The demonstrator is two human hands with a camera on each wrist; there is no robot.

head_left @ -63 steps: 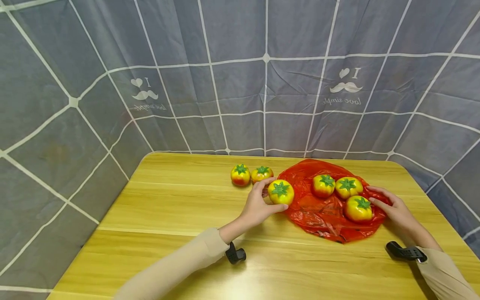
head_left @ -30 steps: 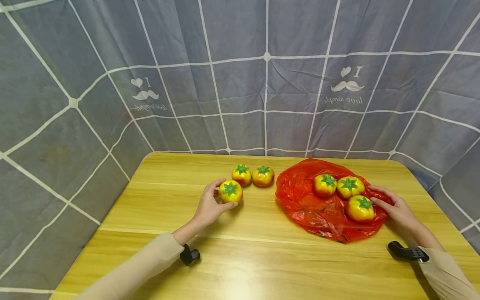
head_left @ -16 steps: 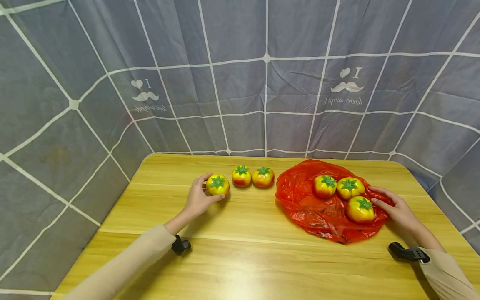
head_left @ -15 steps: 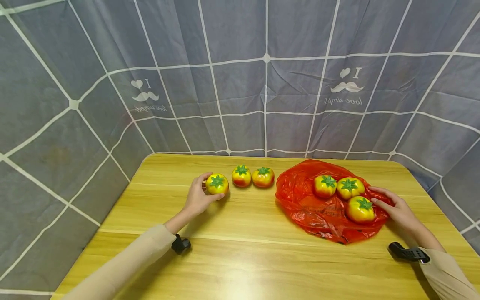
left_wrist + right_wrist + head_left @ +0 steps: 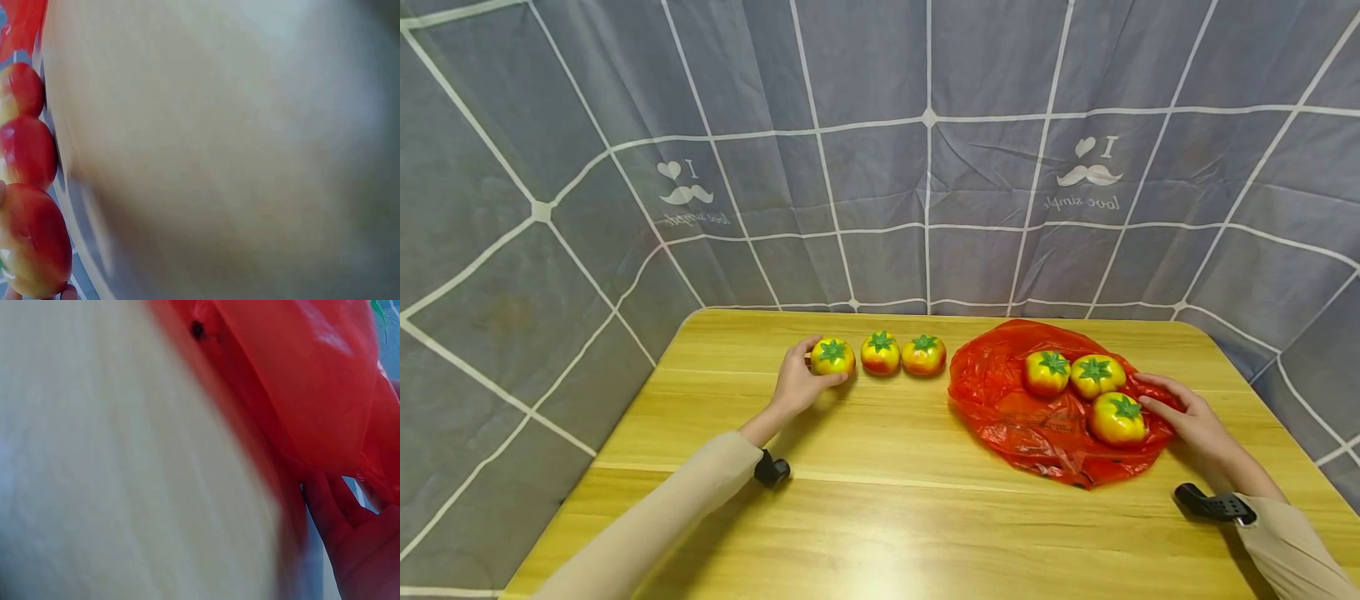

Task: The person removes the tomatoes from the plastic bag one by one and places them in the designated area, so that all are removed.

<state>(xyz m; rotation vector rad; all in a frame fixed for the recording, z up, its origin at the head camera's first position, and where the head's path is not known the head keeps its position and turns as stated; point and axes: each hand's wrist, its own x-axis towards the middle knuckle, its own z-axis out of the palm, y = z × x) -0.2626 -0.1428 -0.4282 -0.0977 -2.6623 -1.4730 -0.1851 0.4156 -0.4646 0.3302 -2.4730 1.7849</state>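
In the head view, my left hand (image 5: 799, 379) grips a yellow-and-red tomato (image 5: 832, 357) with a green star-shaped top, fingers behind it and thumb in front. Just right of it on the table stand two similar tomatoes, a middle tomato (image 5: 880, 353) and a right one (image 5: 924, 356). The left wrist view shows the held tomato (image 5: 34, 240) at the near end of the row. My right hand (image 5: 1197, 421) holds the right side of a red plastic bag (image 5: 1000, 417). Its fingers (image 5: 325, 506) are partly hidden by the plastic. Three tomatoes (image 5: 1118, 418) lie in the bag.
A light wooden table (image 5: 880, 508) carries everything. Its back edge runs close behind the row of tomatoes. A grey curtain (image 5: 880, 183) with white lines hangs behind and at both sides. Each wrist wears a black strap (image 5: 1213, 504) with a camera.
My left hand has carried the tomato from the bag's left edge leftward, then slightly back, to the left end of the row. The right hand has stayed at the bag.
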